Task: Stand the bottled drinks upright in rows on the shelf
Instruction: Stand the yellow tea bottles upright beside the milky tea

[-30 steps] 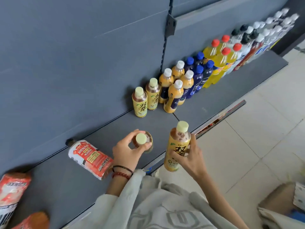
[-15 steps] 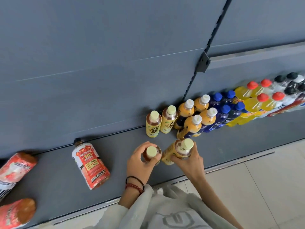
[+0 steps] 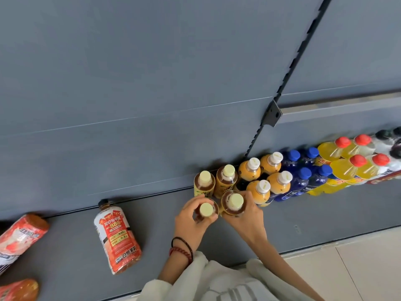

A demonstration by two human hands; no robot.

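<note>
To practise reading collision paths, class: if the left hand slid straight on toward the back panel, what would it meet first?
Probably the leftmost back-row tea bottle, right ahead of the left hand and its held bottle; the gap is hard to judge.

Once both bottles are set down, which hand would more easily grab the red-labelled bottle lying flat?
Left, probably. Each hand grips a pale-capped bottle, but the left hand is nearer the red-labelled bottle, bare shelf between; the right hand would have to reach across.
</note>
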